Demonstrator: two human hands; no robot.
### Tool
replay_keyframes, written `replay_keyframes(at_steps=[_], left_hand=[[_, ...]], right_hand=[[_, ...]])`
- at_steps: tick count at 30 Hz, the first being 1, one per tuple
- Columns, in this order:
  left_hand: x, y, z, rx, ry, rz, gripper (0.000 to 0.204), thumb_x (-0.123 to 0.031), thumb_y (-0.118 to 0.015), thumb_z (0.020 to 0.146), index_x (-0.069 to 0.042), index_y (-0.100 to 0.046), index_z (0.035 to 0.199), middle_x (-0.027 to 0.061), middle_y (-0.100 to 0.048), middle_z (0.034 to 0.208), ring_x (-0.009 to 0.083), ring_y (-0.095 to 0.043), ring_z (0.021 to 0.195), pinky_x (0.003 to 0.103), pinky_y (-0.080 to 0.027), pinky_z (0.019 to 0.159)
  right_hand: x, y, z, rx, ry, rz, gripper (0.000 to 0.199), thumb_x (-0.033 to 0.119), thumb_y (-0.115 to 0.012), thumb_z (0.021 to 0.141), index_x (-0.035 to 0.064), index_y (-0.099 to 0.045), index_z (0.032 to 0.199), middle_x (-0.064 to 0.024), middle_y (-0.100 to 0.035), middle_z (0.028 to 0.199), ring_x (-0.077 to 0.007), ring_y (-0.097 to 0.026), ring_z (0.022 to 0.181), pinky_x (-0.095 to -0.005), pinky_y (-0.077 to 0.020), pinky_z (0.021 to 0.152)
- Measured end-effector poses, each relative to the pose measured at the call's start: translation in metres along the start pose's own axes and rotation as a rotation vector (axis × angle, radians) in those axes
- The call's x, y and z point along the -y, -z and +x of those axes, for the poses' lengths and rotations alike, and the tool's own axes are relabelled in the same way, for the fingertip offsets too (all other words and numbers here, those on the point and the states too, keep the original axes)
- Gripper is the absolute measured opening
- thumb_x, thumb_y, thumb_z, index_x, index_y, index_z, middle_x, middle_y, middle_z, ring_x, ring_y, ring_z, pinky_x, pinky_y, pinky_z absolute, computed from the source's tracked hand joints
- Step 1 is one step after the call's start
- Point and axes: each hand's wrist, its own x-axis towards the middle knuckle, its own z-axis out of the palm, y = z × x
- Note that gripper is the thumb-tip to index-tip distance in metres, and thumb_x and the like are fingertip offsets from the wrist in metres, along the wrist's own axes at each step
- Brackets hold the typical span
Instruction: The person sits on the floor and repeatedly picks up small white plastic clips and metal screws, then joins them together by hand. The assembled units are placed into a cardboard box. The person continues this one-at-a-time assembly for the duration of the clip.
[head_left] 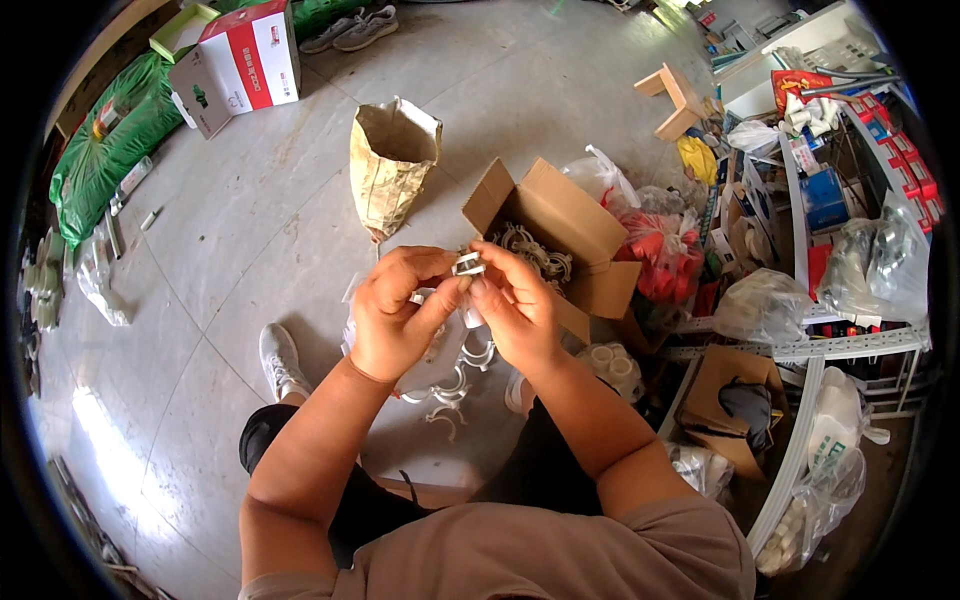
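Both hands meet in front of me over the floor, with a small white plastic pipe clamp [467, 266] pinched between their fingertips. My left hand [400, 305] is closed on its left side, thumb and forefinger pressed together. My right hand [515, 310] grips the other side with thumb and fingers. Fingers cover part of the piece, so its full shape is hidden. Below the hands, several curved white pipe clamps [452, 385] lie on the floor between my feet. Just beyond my right hand, an open cardboard box [590, 222] contains many similar clamps [535, 250].
A torn tan paper sack [385, 190] stands open ahead. Red-and-white carton [245, 60] and green sacks [115, 150] lie far left. On the right, metal shelving [840, 345] holds bags and boxes, with a bag of red parts [660, 260] beside it. A small wooden stool [680, 100] stands farther back.
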Motion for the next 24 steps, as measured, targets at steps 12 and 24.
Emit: replay_keyframes(at_steps=[12,24], left_hand=[[0.002,0.0,0.0,0.007,-0.101,0.17,0.019,-0.002,-0.069,0.069,-0.001,-0.061,0.086,0.0109,-0.061,0.083,0.0229,-0.06,0.076,0.029,-0.048,0.063],[0.006,0.01,0.008,0.051,0.668,-0.52,0.027,-0.029,-0.054,0.086,-0.003,-0.058,0.077,0.001,-0.055,0.07,0.0085,-0.048,0.064,0.023,-0.039,0.061]], right_hand=[[-0.003,0.0,-0.002,-0.033,0.043,-0.1,0.027,0.002,-0.052,0.084,-0.0041,-0.047,0.109,-0.0036,-0.055,0.088,-0.0058,-0.05,0.076,-0.0197,-0.0424,0.067],[0.005,0.014,0.009,0.142,0.245,-0.45,0.027,0.001,-0.057,0.079,-0.0024,-0.055,0.106,-0.0083,-0.057,0.082,-0.0132,-0.053,0.066,-0.0217,-0.0416,0.057]])
